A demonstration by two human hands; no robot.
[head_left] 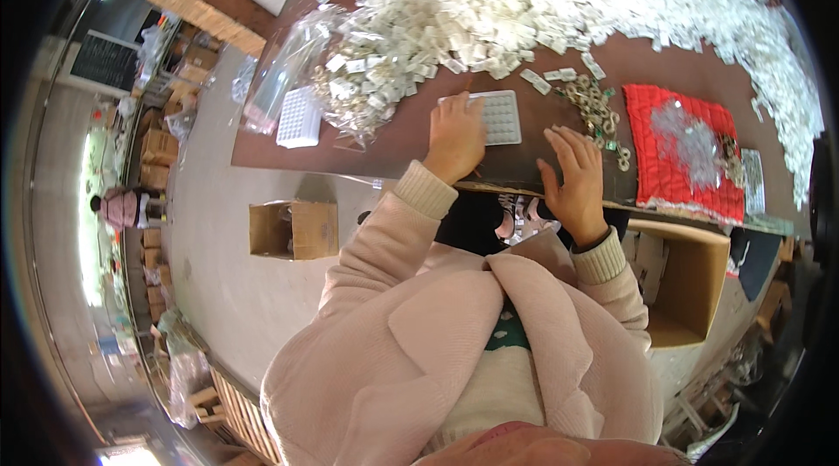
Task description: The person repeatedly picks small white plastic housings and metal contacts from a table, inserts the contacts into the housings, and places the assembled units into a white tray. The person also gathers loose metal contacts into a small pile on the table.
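Observation:
A white tray with a grid of small pockets (501,119) lies flat on the brown table near its front edge. My left hand (456,138) is at the tray's left side, its fingers bent and closed on that edge; its fingertips are partly hidden. To the right of the tray, my right hand (575,178) is held over the table's front edge, fingers apart and holding nothing. Beyond the right hand lies a loose cluster of small ring-shaped parts (599,117), tan and green. Small white rectangular pieces (535,81) lie behind the tray.
A large heap of small white pieces (489,3) covers the table's back. At right, a red quilted cloth (651,165) bears clear plastic bits (690,147). Another white gridded tray (300,119) and clear bags (288,73) lie left. Cardboard boxes (315,230) stand below the table.

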